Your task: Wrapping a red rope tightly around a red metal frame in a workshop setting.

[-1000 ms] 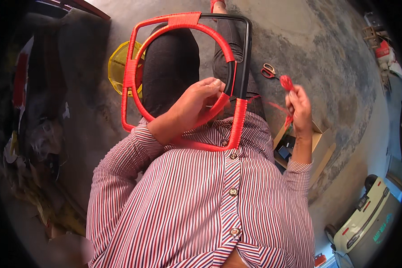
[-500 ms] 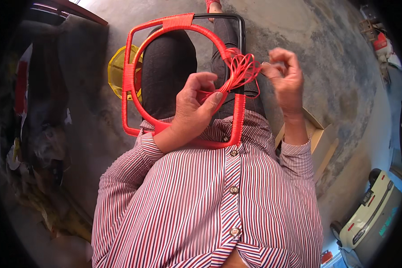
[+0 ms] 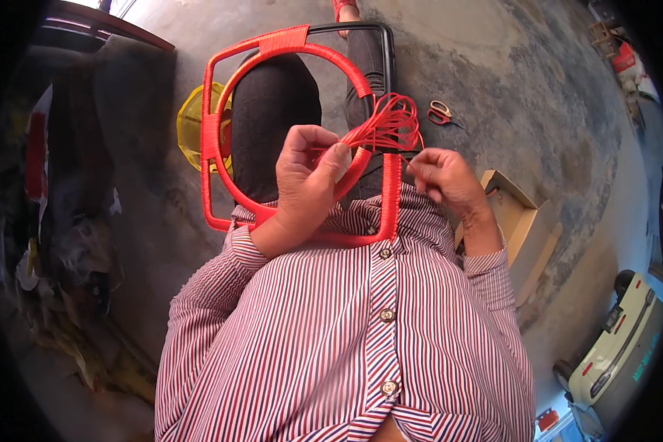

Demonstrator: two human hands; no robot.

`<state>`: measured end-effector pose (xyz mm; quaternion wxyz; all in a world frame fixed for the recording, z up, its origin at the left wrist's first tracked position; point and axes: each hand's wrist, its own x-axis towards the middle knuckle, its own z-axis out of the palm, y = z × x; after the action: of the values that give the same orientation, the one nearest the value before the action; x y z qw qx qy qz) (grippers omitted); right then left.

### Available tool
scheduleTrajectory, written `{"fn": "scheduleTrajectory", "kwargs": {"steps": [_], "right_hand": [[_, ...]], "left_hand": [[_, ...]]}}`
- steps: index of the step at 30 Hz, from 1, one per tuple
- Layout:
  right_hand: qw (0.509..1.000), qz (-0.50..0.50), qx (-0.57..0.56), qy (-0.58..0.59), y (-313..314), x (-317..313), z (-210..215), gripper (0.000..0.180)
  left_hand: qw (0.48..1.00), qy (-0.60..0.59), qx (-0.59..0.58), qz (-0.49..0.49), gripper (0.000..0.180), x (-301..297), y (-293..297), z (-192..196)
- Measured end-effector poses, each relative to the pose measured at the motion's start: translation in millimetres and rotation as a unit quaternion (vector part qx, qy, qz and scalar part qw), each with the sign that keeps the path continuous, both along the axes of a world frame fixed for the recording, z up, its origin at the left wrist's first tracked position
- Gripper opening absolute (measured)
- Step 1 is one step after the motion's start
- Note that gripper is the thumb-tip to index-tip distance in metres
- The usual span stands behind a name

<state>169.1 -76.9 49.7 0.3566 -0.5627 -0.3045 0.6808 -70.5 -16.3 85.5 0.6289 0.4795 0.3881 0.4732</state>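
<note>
A bundle of looped red cord [image 3: 390, 121] is pinched between the thumb and fingers of my left hand [image 3: 306, 173]. Its loops fan out to the right over the side of a frame [image 3: 387, 70]. That frame, a rounded square with a ring inside, lies across my lap. Tight red wrapping covers most of it, while bare black tube shows at the upper right corner. My right hand [image 3: 449, 178] is closed beside the frame's right side, just below the loops, its fingertips pinching what looks like a strand of the cord.
Red-handled scissors [image 3: 440, 113] lie on the concrete floor to the right. An open cardboard box [image 3: 516, 214] stands beside my right forearm. To the left of my knee is a yellow mesh basket [image 3: 191, 125]. A cream-coloured wheeled thing [image 3: 611, 342] is at the lower right.
My right hand has moved down and left, from beyond the loops to the frame's right side, uncovering the scissors. My left hand has shifted slightly left with the cord bundle.
</note>
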Motion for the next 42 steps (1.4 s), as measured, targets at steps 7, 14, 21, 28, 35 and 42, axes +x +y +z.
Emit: {"fn": "scheduleTrajectory", "kwargs": {"steps": [7, 14, 21, 28, 35, 42], "right_hand": [[0.987, 0.096, 0.029, 0.121, 5.7, -46.5, 12.4, 0.024], [0.980, 0.020, 0.069, 0.186, -0.1, -62.1, 4.0, 0.021], [0.959, -0.167, 0.226, -0.031, 3.5, 11.1, 15.8, 0.027], [0.840, -0.418, 0.312, 0.148, -8.3, 80.6, 76.9, 0.020], [0.778, -0.460, 0.350, 0.246, -85.7, 220.8, 47.3, 0.018], [0.943, -0.227, 0.240, 0.031, -6.9, -3.2, 10.5, 0.020]], "left_hand": [[0.969, 0.178, 0.149, -0.081, 0.014, 0.2, -5.4, 0.3], [0.897, 0.275, 0.339, -0.073, 0.021, 1.4, -1.8, -0.4], [0.973, 0.118, -0.021, -0.199, 0.057, 3.7, 4.4, 3.8], [0.924, 0.260, -0.034, -0.280, 0.049, 2.3, 16.8, 6.7], [0.915, 0.271, -0.026, -0.296, 0.048, -8.6, 19.8, 9.5], [0.907, 0.317, -0.001, -0.277, 0.050, -3.2, 13.6, 16.0]]}}
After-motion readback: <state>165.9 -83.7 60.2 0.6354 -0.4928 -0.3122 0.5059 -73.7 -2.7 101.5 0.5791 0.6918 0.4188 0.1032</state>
